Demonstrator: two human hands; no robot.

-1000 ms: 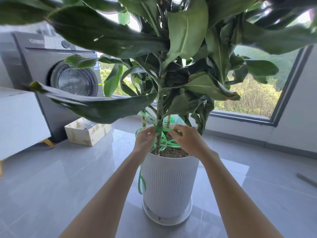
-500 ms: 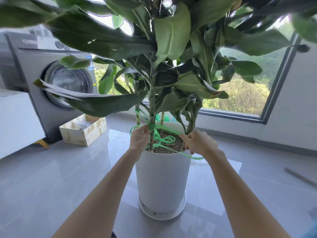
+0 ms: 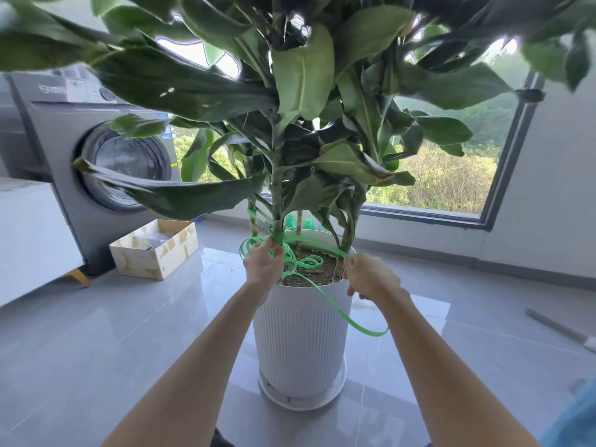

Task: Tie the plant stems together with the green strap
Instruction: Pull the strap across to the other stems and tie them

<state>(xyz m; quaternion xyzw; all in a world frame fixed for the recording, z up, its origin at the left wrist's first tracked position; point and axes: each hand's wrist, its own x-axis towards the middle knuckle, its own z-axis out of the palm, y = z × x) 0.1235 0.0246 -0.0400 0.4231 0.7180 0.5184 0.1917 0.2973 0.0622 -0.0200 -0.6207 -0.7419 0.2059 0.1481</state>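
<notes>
A large leafy plant with several stems (image 3: 277, 201) grows from a white ribbed pot (image 3: 300, 333) on the floor. A green strap (image 3: 309, 241) is wrapped round the middle stem just above the soil and runs to both sides. My left hand (image 3: 263, 264) pinches the strap at the knot beside that stem. My right hand (image 3: 369, 277) grips the strap's other run at the pot's right rim, pulled taut. A loose length of strap loops over the soil and hangs down past my right wrist.
A grey washing machine (image 3: 96, 156) stands at the left, with a white cabinet (image 3: 29, 233) in front of it. An open cardboard box (image 3: 154, 248) sits on the tiled floor left of the pot. A window (image 3: 451, 175) is behind. A rod (image 3: 561, 330) lies at the right.
My right hand has pulled the strap away from the stem to the pot's right rim, drawing it taut. My left hand stays at the knot. The view has shifted slightly.
</notes>
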